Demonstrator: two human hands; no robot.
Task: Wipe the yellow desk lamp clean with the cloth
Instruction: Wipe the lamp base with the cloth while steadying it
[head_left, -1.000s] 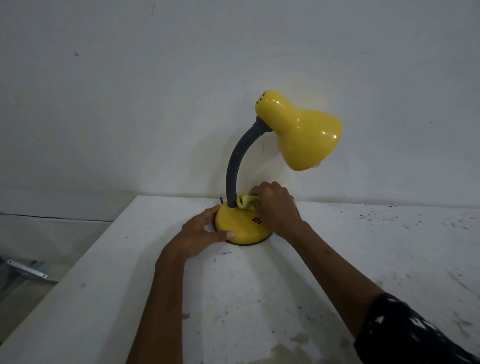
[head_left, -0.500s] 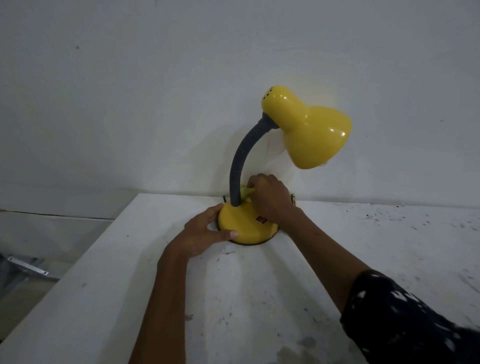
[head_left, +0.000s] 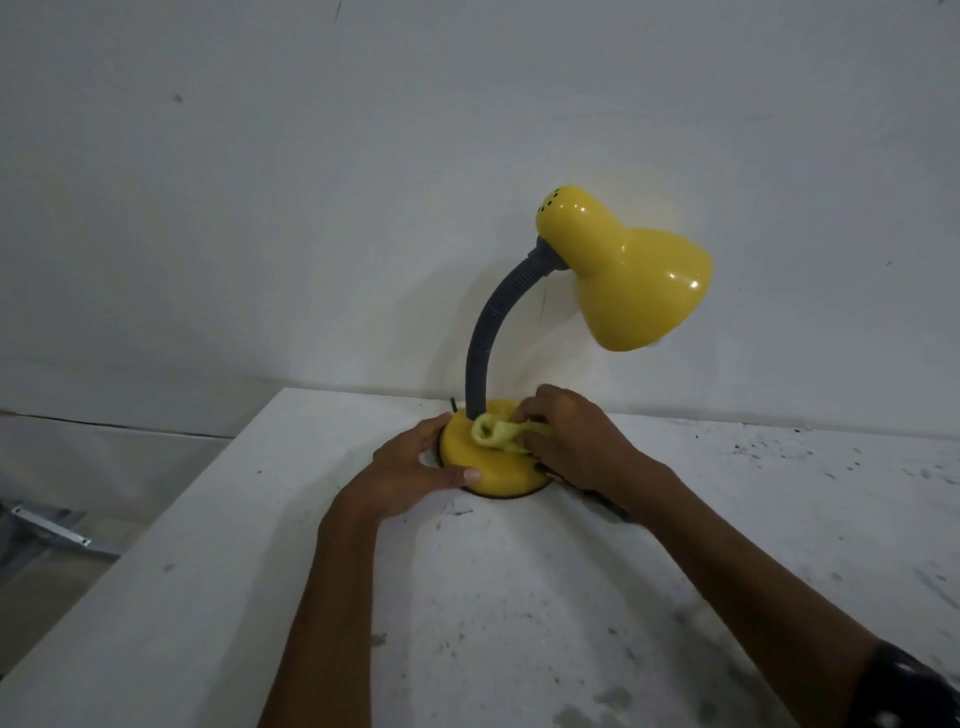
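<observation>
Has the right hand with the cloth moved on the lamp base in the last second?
Yes. The right hand has slid the cloth from behind the neck round toward its near side, on top of the base.

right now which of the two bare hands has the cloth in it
The right hand pinches the pale yellow-green cloth on the round yellow lamp base; the left hand only steadies the base's rim.
</observation>
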